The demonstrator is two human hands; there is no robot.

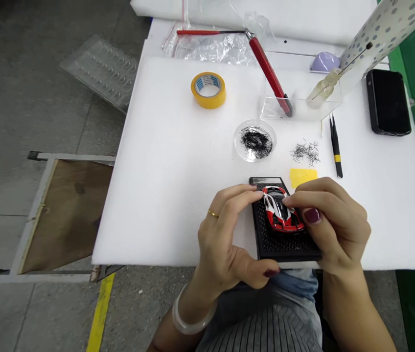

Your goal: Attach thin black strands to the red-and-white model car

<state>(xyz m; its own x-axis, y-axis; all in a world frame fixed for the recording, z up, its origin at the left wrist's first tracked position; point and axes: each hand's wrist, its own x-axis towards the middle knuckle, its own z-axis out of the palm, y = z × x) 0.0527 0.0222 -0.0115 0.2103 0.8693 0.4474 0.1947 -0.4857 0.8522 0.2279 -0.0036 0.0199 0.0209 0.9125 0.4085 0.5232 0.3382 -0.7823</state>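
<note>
- Lots of room on the left of the flat white bench (pixel 156 190), up to the round yellow tape roll (pixel 209 101).
- A long, slanted red tool (pixel 268 70) blocks the back.
- Left hand (pixel 225 239) and right hand (pixel 337 222) block the sides of the small red and white toy car (pixel 279 212).
- More room front-right of the thin black tweezers (pixel 335 149).

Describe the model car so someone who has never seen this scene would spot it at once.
Start at the white work surface and go to its near edge, where a black textured base lies between the left hand and right hand. The model car is over that base. Its red-and-white body sets it apart from the all-yellow piece just beyond.
</note>
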